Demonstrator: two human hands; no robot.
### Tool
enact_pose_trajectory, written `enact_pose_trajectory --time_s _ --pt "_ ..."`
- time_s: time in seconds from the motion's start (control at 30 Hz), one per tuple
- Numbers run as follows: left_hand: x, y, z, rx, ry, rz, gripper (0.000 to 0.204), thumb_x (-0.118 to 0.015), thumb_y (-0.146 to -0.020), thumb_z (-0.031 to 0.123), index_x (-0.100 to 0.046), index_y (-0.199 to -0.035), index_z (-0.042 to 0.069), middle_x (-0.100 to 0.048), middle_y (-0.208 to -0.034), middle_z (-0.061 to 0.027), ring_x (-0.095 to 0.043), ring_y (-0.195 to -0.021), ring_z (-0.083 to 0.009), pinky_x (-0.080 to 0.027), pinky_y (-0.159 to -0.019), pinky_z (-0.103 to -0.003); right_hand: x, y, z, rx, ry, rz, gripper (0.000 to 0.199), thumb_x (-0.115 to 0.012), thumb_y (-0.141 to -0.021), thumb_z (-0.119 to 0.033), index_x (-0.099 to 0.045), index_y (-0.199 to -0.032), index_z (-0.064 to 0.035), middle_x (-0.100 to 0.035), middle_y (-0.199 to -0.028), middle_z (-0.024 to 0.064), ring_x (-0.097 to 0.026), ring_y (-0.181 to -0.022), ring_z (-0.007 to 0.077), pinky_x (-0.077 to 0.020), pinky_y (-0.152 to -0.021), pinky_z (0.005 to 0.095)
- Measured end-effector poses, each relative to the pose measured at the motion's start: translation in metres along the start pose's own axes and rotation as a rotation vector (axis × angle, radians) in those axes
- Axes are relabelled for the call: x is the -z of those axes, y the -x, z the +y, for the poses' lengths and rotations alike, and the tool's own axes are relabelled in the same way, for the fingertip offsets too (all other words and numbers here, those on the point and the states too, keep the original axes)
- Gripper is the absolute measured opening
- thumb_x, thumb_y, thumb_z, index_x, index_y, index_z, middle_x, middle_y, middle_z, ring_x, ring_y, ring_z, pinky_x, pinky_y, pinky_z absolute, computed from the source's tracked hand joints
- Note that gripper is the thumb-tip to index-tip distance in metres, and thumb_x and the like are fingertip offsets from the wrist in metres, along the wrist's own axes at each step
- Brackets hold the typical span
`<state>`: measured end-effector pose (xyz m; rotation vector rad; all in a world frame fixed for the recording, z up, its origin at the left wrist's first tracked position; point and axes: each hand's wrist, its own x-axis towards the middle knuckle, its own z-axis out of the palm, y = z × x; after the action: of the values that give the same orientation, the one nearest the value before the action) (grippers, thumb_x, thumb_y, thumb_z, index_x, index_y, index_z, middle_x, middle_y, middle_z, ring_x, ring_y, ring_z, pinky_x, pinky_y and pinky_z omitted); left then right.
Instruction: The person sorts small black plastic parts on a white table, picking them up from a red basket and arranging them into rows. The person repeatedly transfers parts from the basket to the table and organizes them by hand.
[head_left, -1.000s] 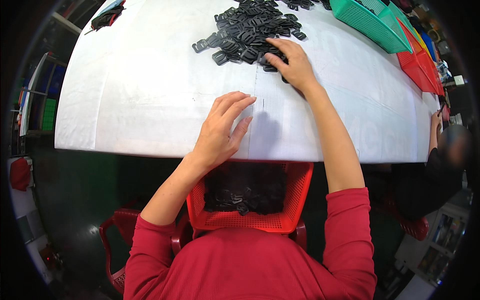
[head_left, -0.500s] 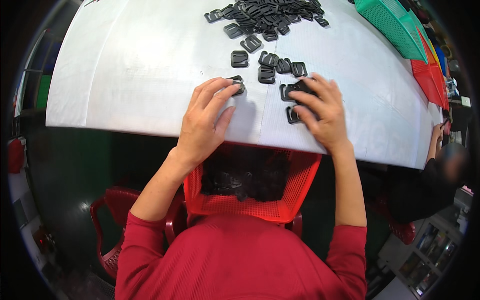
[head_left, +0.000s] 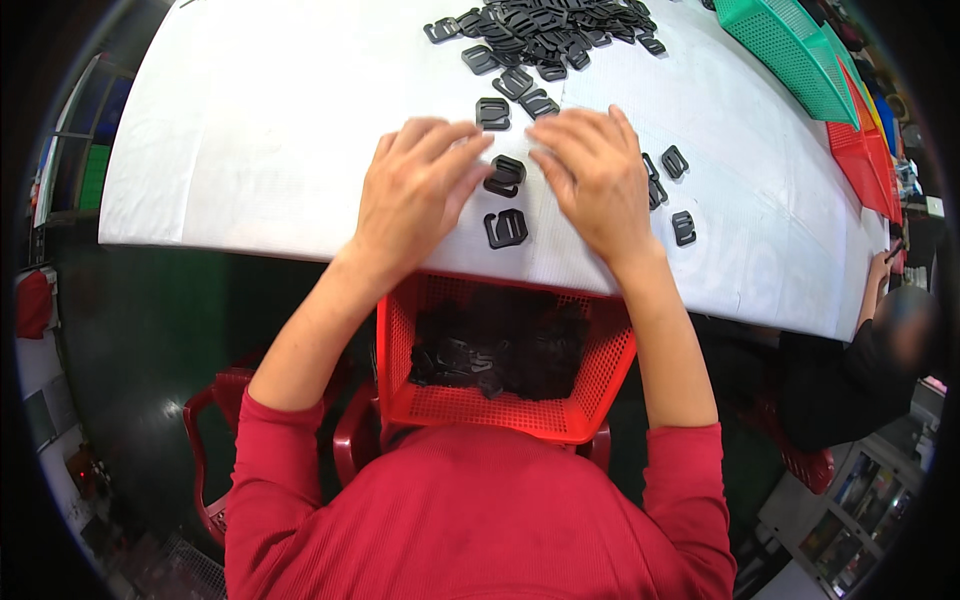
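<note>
Two black plastic hook buckles lie between my hands near the table's front edge, one buckle [head_left: 506,228] closer to me and the other buckle [head_left: 506,175] just beyond it. My left hand [head_left: 412,190] hovers left of them, fingers curved and apart, thumb close to the farther buckle. On the other side my right hand [head_left: 600,180] is held over the table, its fingers stretched leftward and slightly blurred; nothing shows in its grip. Another buckle [head_left: 492,113] lies beyond the fingertips. Right of my right hand are a loose buckle [head_left: 675,162], a buckle [head_left: 684,228] and a partly covered one.
A heap of black buckles [head_left: 550,28] covers the far middle of the white table [head_left: 250,150]. Below the front edge, a red basket [head_left: 480,422] holds many dark pieces. Green baskets [head_left: 785,55] and a red basket [head_left: 865,165] stand at the right. A person [head_left: 850,370] sits at far right.
My right hand has moved left and farther up the table, leaving several buckles to its right. My left hand has let go of a buckle. Two buckles now lie between my hands.
</note>
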<state>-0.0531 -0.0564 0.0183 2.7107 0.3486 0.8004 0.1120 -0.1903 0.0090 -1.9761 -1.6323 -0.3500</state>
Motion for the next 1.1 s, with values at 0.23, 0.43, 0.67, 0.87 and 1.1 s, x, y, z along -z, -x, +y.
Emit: enact_pose_trajectory --time_s 0.23,0.43,0.67,0.87,1.1 --pt "-0.033 -0.027 -0.026 -0.105 -0.105 -0.036 0.032 -0.069 -0.085 0.025 -0.067 -0.112 0.009 -0.066 -0.112 0.0018 -0.057 -0.105 -0.0216 -0.045 -0.086 -0.037 -0.012 -0.030 0.027 -0.019 0.095 -0.047 0.018 -0.068 -0.087 -0.020 -0.073 -0.103 -0.0127 -0.072 -0.095 0.0014 -0.064 -0.095 0.0198 -0.0399 -0.102 0.0460" --pt "-0.017 -0.021 -0.021 -0.079 -0.098 -0.076 0.020 -0.070 -0.085 0.027 -0.070 -0.093 0.009 -0.068 -0.097 -0.0016 -0.060 -0.093 -0.0204 -0.045 -0.079 -0.036 0.020 -0.023 0.036 -0.236 -0.277 -0.149 0.018 -0.068 -0.087 -0.022 -0.075 -0.098 -0.0103 -0.072 -0.092 0.0092 -0.065 -0.091 0.0288 -0.0510 -0.080 0.0376" --pt "-0.063 -0.072 -0.036 -0.166 -0.191 -0.001 0.021 -0.065 -0.088 0.020 -0.071 -0.104 0.007 -0.068 -0.099 -0.0034 -0.061 -0.095 -0.0232 -0.049 -0.082 -0.037 0.045 -0.011 0.065 -0.296 -0.176 -0.213 0.022 -0.073 -0.081 -0.021 -0.075 -0.101 -0.0120 -0.070 -0.100 0.0038 -0.062 -0.098 0.0248 -0.0486 -0.087 0.0358" --pt "-0.065 -0.080 -0.034 -0.092 -0.054 0.019 0.020 -0.067 -0.088 0.020 -0.072 -0.104 0.008 -0.068 -0.100 -0.0053 -0.062 -0.094 -0.0243 -0.050 -0.082 -0.037 0.029 0.003 0.057 -0.156 0.050 -0.141 0.024 -0.076 -0.077 -0.023 -0.075 -0.099 -0.0117 -0.071 -0.092 0.0038 -0.064 -0.088 0.0234 -0.0483 -0.083 0.0374" --pt "-0.070 -0.079 -0.025 -0.210 -0.113 0.017 0.021 -0.068 -0.087 0.021 -0.074 -0.105 0.010 -0.070 -0.107 -0.0036 -0.061 -0.100 -0.0211 -0.050 -0.086 -0.035 0.049 -0.001 0.108 -0.528 -0.128 -0.062 0.031 -0.073 -0.082 -0.029 -0.074 -0.108 -0.0110 -0.071 -0.101 0.0092 -0.067 -0.087 0.0236 -0.0521 -0.079 0.0342"
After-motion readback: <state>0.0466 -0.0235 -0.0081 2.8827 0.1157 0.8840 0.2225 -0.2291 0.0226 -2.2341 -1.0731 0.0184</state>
